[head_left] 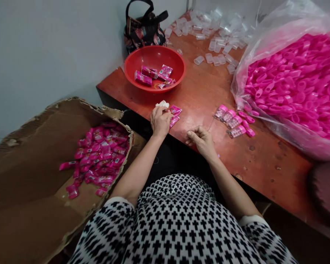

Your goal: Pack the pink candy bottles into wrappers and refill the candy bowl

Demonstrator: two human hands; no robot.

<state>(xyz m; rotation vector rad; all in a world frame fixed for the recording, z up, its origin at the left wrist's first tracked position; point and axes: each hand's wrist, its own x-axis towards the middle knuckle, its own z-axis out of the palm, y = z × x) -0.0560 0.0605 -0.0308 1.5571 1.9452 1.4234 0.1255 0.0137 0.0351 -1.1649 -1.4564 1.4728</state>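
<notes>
My left hand is at the table's near edge, its bent fingers closed on the edge of some shiny pink printed wrappers. A crumpled white wad lies just beyond those fingers. To the right, my right hand hovers by the table edge with thumb and fingers pinched together; whatever is between them, if anything, is too small to make out. Beyond it, several clear containers with pink tops lie in a row, with small loose pink plastic pieces beside them.
A red bowl holds several pink packets. On my left, an open cardboard box contains a pile of pink packs. Clear plastic caps spread over the table's back. A large bag of pink parts stands right; a patterned handbag sits behind the bowl.
</notes>
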